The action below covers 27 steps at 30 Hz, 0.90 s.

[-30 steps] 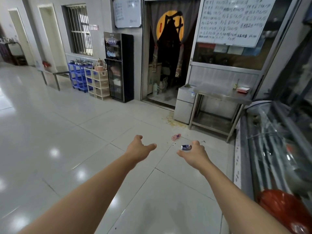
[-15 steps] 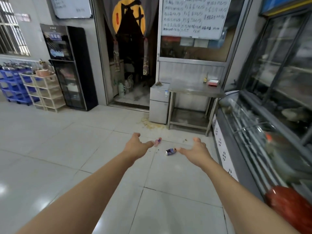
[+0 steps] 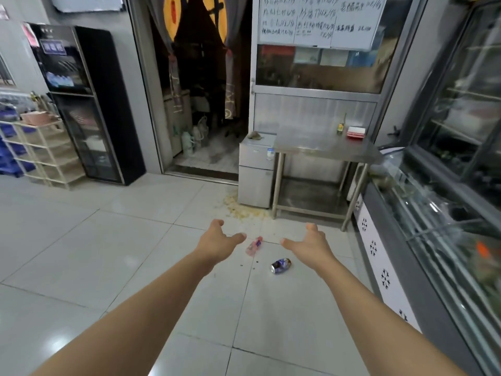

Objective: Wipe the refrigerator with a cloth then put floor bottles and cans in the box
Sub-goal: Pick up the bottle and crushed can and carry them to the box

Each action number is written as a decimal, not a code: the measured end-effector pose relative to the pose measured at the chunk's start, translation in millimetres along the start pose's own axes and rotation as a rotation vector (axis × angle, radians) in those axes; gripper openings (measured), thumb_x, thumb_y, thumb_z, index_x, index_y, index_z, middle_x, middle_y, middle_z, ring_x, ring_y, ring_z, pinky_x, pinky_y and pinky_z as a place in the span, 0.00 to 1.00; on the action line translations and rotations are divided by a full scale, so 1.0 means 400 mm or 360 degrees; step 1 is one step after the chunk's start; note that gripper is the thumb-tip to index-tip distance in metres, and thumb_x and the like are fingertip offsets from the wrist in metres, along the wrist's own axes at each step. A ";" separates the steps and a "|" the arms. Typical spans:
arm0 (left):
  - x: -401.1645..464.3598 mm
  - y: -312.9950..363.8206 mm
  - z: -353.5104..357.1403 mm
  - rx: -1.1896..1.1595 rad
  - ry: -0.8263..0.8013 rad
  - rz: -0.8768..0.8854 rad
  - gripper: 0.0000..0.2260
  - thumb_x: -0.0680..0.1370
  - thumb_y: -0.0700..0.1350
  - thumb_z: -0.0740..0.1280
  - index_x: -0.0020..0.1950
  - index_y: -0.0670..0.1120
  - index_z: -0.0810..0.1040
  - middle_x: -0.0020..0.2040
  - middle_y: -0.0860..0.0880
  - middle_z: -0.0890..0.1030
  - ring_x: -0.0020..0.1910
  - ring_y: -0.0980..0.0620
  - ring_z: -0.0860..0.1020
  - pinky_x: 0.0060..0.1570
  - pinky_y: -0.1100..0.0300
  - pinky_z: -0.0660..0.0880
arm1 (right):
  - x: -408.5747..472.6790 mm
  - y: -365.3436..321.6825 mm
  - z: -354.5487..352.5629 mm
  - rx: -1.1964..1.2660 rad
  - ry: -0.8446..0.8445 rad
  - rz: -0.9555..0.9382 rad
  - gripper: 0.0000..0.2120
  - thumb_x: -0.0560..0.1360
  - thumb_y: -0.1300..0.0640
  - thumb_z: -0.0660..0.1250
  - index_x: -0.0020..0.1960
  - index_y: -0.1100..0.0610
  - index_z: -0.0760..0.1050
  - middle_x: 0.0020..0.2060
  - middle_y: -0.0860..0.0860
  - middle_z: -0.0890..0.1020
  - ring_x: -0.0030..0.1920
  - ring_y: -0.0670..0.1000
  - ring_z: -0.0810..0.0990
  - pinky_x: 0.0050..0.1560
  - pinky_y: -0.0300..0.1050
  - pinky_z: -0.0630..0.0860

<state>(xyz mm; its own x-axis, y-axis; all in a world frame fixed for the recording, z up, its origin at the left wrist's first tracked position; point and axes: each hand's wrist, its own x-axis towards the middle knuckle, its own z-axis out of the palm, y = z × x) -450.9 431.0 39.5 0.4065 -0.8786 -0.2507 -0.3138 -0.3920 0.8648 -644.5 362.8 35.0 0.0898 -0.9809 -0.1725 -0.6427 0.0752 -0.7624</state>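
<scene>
Closer now, both hands — left hand, right hand — are reaching empty, fingers apart, toward the fridge — wiping needs that cloth.

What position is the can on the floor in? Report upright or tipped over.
Tipped over. The can lies on its side on the floor tile, its round silver end facing the camera, near the right hand, which is not touching it.

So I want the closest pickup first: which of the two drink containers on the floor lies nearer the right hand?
The crushed blue can, lying just beside the right hand. The pink bottle lies farther away, between the two hands.
</scene>
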 end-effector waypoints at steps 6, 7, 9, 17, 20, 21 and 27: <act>0.290 0.027 -0.046 0.0006 -0.0040 -0.0008 0.33 0.74 0.54 0.68 0.73 0.46 0.57 0.69 0.43 0.70 0.66 0.43 0.70 0.59 0.53 0.67 | 0.236 -0.100 0.064 -0.0011 0.0019 0.0017 0.40 0.71 0.45 0.70 0.75 0.56 0.53 0.72 0.55 0.59 0.69 0.57 0.66 0.57 0.45 0.66; 0.342 0.032 -0.052 0.0007 -0.0058 0.0003 0.33 0.74 0.54 0.68 0.73 0.46 0.57 0.69 0.43 0.70 0.66 0.43 0.70 0.59 0.52 0.67 | 0.276 -0.114 0.077 -0.0006 0.0032 0.0032 0.41 0.71 0.45 0.70 0.75 0.56 0.52 0.73 0.55 0.58 0.70 0.57 0.65 0.59 0.46 0.67; 0.449 0.041 -0.062 0.0021 -0.0105 0.0031 0.33 0.73 0.55 0.68 0.73 0.47 0.57 0.69 0.43 0.70 0.65 0.44 0.70 0.60 0.52 0.67 | 0.356 -0.140 0.106 0.0002 0.0071 0.0084 0.42 0.71 0.44 0.70 0.76 0.56 0.51 0.74 0.55 0.57 0.71 0.58 0.63 0.65 0.49 0.65; 0.869 0.101 -0.129 0.0107 -0.0354 0.0125 0.33 0.73 0.53 0.69 0.73 0.47 0.58 0.70 0.44 0.68 0.66 0.44 0.70 0.63 0.51 0.68 | 0.644 -0.259 0.214 0.0100 0.0249 0.0290 0.43 0.70 0.45 0.71 0.75 0.56 0.51 0.73 0.56 0.59 0.69 0.58 0.67 0.61 0.46 0.67; 0.996 0.127 -0.125 0.0152 -0.0427 0.0134 0.33 0.73 0.53 0.69 0.73 0.47 0.58 0.69 0.43 0.69 0.65 0.44 0.70 0.61 0.53 0.67 | 0.738 -0.278 0.227 0.0128 0.0312 0.0362 0.42 0.70 0.45 0.71 0.75 0.56 0.52 0.72 0.56 0.59 0.68 0.57 0.67 0.60 0.45 0.67; 1.031 0.132 -0.115 0.0161 -0.0464 0.0137 0.33 0.73 0.54 0.69 0.73 0.47 0.58 0.69 0.43 0.69 0.65 0.44 0.70 0.61 0.53 0.67 | 0.768 -0.281 0.230 0.0142 0.0336 0.0383 0.42 0.70 0.45 0.71 0.75 0.56 0.52 0.72 0.55 0.59 0.68 0.57 0.67 0.59 0.45 0.67; 1.238 0.172 -0.009 0.0266 -0.0643 0.0142 0.33 0.74 0.54 0.68 0.73 0.46 0.58 0.70 0.43 0.69 0.66 0.43 0.70 0.59 0.55 0.66 | 0.983 -0.261 0.239 0.0212 0.0444 0.0500 0.43 0.70 0.46 0.72 0.75 0.56 0.52 0.72 0.55 0.59 0.67 0.57 0.68 0.56 0.43 0.66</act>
<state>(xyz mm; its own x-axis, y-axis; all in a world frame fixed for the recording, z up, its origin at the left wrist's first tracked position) -268.3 -30.1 -23.7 0.0142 -0.9341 -0.3566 -0.4803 -0.3192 0.8170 -469.4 -13.6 -12.9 -0.3150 -0.9162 -0.2475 -0.5006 0.3820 -0.7769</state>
